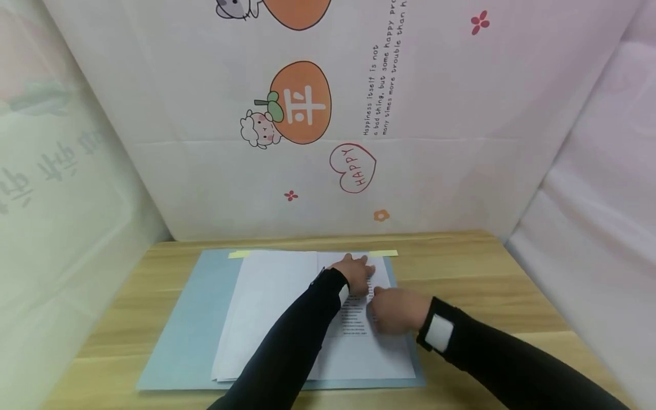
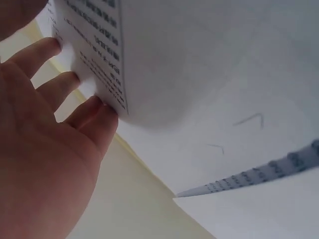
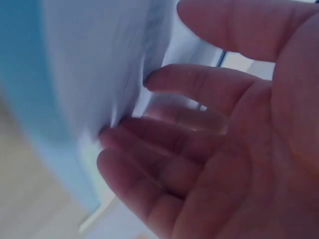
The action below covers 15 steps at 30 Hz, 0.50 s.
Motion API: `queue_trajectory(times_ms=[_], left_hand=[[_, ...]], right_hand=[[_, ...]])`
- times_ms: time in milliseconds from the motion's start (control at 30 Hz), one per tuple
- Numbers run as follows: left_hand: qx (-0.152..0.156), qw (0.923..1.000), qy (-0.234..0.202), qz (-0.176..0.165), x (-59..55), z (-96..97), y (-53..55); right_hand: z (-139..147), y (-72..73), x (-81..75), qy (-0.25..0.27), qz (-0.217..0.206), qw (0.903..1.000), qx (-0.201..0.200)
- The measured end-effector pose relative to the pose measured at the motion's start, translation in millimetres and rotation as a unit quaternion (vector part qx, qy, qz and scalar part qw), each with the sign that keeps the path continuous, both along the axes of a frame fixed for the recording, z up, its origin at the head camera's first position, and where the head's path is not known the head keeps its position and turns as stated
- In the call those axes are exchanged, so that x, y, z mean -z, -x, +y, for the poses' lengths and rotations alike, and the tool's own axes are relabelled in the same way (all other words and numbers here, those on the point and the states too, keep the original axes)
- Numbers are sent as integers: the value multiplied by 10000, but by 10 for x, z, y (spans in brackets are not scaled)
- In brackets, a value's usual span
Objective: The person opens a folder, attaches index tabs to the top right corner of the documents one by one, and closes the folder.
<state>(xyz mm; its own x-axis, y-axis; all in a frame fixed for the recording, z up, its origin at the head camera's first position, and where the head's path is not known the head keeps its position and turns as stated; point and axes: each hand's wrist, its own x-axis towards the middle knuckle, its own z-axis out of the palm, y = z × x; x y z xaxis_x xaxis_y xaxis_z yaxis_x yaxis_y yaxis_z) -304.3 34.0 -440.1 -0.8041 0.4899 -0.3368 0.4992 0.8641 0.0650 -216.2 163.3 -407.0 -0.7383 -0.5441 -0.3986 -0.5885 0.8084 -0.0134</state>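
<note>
A booklet (image 1: 266,307) of white pages lies open on a light blue sheet (image 1: 181,336) in the head view. Its left page looks blank, while the right page (image 1: 374,364) carries lines of small print. Across the upper part of that printed page rests my left hand (image 1: 353,274), fingers spread and fingertips on the paper near its top edge. My right hand (image 1: 398,310) is just below, at the page's right side. In the right wrist view its fingers (image 3: 184,82) are loosely bent, with fingertips against the paper, which creases there. My left forearm hides part of the booklet.
Yellow strips (image 1: 384,253) mark the top edge of the blue sheet near both upper corners of the booklet. All of this lies on a wood-grain table (image 1: 476,296). White printed cloth (image 1: 435,114) hangs at the back and both sides.
</note>
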Motion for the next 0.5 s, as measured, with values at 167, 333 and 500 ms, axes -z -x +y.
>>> queue_trajectory(times_ms=[167,333,500], left_hand=[[113,9978,363,545,8,26,-87],[356,9930,438,1038,16,4,-331],[573,9974,180,387,-309,-296,-824]], right_hand=[[-58,-300,82,717,167,9973,-54],[-55,-347,134,1232,346,9916,-174],[-55,-347,133,1203,410,9918,-131]])
